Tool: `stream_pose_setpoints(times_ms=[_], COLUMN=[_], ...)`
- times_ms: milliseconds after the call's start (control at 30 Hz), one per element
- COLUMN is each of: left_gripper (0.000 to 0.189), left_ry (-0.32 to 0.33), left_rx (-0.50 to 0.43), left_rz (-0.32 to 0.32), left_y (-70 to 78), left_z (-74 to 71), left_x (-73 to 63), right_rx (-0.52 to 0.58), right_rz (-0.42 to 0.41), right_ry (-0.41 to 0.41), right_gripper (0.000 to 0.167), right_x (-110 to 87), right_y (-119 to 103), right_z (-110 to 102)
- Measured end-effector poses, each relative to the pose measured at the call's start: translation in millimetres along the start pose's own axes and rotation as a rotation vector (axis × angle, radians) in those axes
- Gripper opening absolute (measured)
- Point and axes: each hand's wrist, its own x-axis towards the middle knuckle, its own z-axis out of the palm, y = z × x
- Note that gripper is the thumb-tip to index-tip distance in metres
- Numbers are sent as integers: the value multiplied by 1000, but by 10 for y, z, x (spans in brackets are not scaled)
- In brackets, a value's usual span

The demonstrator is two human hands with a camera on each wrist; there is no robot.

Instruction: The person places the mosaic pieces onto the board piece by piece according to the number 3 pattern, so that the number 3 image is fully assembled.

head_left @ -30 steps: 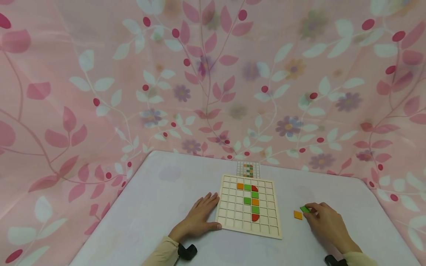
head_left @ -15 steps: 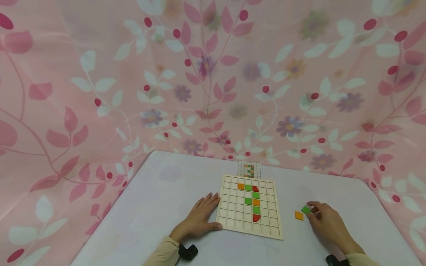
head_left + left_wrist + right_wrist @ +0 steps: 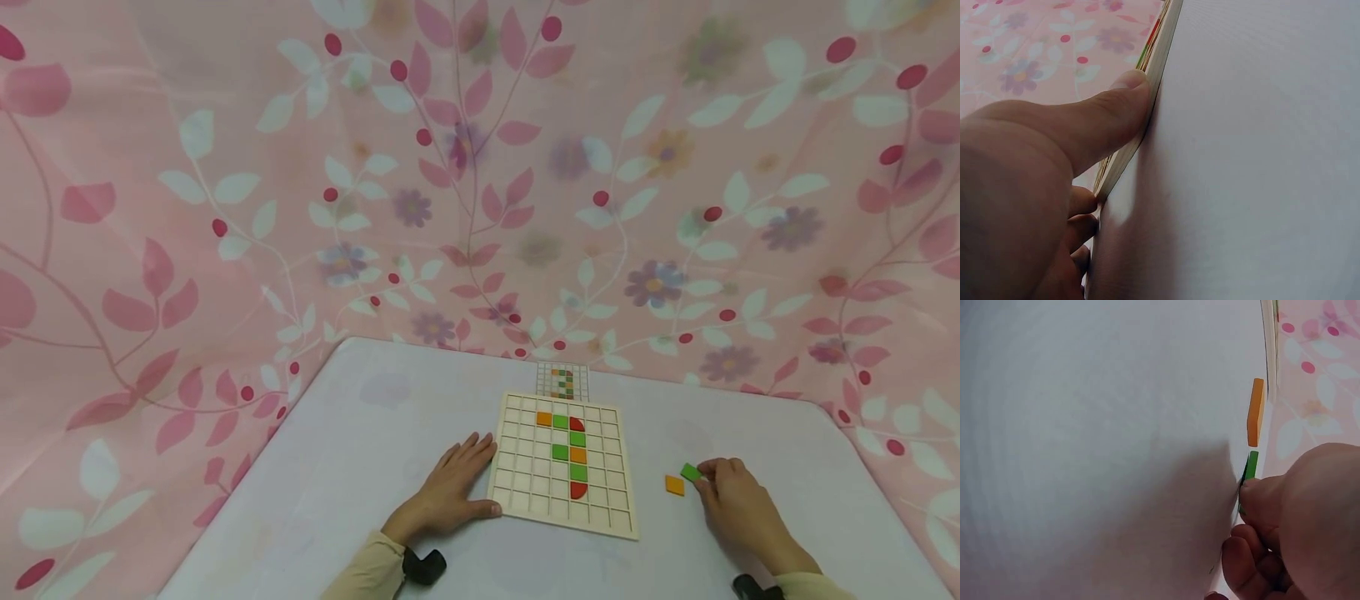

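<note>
A pale wooden grid board [image 3: 525,483] lies on the white table. Green, orange and red tiles sit in several of its squares. My left hand [image 3: 450,490] rests at the board's left side with fairly straight fingers; in the left wrist view its thumb [image 3: 1107,119] touches the board's edge [image 3: 1161,59]. To the right of the board, my right hand [image 3: 738,506] pinches a green tile [image 3: 690,472] by its near right side. The right wrist view shows the thumb against that green tile [image 3: 1252,465]. An orange tile [image 3: 675,485] lies just beside it, untouched.
Behind the board lies a small card [image 3: 562,381] printed with a grid and coloured squares. A pink floral curtain [image 3: 480,183] hangs along the table's far edge. Each wrist wears a black camera mount, like the one on the left wrist [image 3: 424,567].
My right fingers have shifted slightly to the right on the green tile, so more of it shows. The left hand and the board have stayed in place.
</note>
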Motion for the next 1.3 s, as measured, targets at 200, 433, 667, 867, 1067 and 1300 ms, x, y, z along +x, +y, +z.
stream_pose_setpoints(times_ms=[200,433,667,867,1067,1300], left_gripper=[95,95,95,96,96,95], left_ry=[-3,-4,0,-7,-8,-9], left_rx=[-5,-11,-20,-17,-15,-5], left_rz=[-1,-1,5,-9,-10,-3], left_y=[-7,-1,8,7,12,3], left_z=[3,-2,-13,-1,2,0], left_x=[8,3,-6,-2,-3,5], right_rx=[-12,97,145,183,212,225], right_rz=[-22,2,-53,-53,-50,-86], right_ry=[15,-29,41,20,-6,9], right_gripper=[25,25,21,19,20,18], right_x=[-1,6,-17,2,25,50], right_y=[7,-42,-153,-352,-532,-696], right_z=[26,-37,1,1,21,68])
